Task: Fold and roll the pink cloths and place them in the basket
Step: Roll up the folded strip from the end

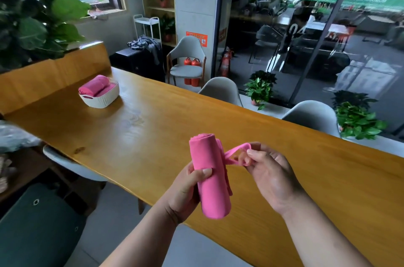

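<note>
Long glossy yellow-brown wooden table [153, 127], stretching from 4 o'clock up to 10 o'clock in an office room with glass walls. Nearest, at 6 o'clock and held above the table's near edge: pink fabric cloth [211, 179] rolled into a tight cylinder, almost upright, top tilted slightly toward 11 o'clock. Gripped round its middle by the left hand [185, 190], thumb across the front, fingers curled behind. At 3 o'clock of the roll, the right hand [269, 177], palm up, thumb and fingertips pinching the cloth's loose pink tail [238, 148], drawn out from the roll's upper side as a thin loop.

Farther off, at 10 o'clock on the table: white oval woven-look plastic basket [102, 99], with darker pink rolled cloths [94, 87] lying inside and rising above the rim.

Beyond the far edge, at 1 to 2 o'clock: pale grey shell chairs [220, 89] and potted green plants [358, 120]. At 12 o'clock, two red fire extinguishers [192, 63] on the floor.
</note>
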A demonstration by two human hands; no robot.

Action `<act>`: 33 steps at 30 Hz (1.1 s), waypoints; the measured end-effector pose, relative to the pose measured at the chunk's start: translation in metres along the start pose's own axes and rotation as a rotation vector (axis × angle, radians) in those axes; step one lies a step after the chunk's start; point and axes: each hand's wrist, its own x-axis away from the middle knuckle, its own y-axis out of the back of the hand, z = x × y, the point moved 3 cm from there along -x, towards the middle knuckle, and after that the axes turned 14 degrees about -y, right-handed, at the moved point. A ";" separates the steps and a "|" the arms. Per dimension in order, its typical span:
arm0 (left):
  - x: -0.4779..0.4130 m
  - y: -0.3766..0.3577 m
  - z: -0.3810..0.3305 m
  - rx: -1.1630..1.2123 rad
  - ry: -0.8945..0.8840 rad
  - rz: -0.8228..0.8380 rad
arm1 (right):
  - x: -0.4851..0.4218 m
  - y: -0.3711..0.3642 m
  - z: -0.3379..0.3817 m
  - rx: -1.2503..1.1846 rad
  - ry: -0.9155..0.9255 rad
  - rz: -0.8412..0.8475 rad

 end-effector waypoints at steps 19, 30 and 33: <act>0.008 0.003 -0.012 -0.583 -0.255 0.048 | -0.010 -0.014 -0.006 -0.348 -0.069 0.012; 0.007 0.001 -0.012 -1.297 -0.386 0.187 | 0.002 -0.028 0.025 0.815 0.053 0.029; 0.006 0.002 -0.013 -1.270 -0.359 0.154 | 0.005 -0.028 0.020 1.042 0.167 -0.023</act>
